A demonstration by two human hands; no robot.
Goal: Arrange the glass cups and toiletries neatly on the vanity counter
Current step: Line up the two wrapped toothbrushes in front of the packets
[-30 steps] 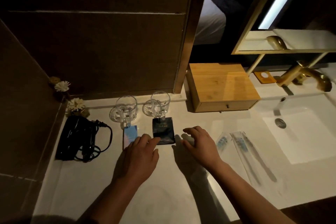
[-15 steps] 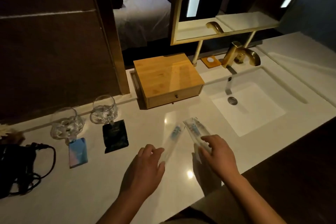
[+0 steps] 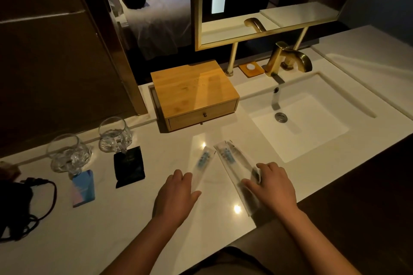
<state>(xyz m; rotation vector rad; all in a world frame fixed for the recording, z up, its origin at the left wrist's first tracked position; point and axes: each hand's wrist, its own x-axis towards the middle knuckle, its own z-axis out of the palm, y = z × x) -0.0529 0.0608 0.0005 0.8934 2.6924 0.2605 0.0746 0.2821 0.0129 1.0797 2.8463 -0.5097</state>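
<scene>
Head camera view, looking down at a dim white vanity counter point(image 3: 111, 241). Both bare hands lie low in the centre of the frame. The left hand point(image 3: 176, 194) rests palm down with fingers loosely spread, its fingertips on the near end of a clear toothbrush packet point(image 3: 202, 163); it presses rather than grips. The right hand point(image 3: 271, 185), just right of centre, is also flat and unclenched, fingers lying across the near ends of two more clear packets point(image 3: 232, 163) that lie side by side and slant up toward the centre. The lone packet and the pair fan apart, close at their far ends.

At middle left, two glass cups point(image 3: 111, 135) stand near the back wall, one point(image 3: 67, 153) further left than the other. Just in front of the right cup lies a black sachet point(image 3: 128, 166); in front of the left cup lies a pale blue sachet point(image 3: 83, 188). A black hairdryer with its cord point(image 3: 17, 203) sits at the far left edge.

Above centre stands a wooden drawer box point(image 3: 194, 94), shut. To the right is a sunken white basin point(image 3: 312, 123) with a brass tap point(image 3: 288, 58) behind it. A gold-framed mirror point(image 3: 257, 2) fills the upper right. A white bed point(image 3: 156, 6) shows at upper centre.
</scene>
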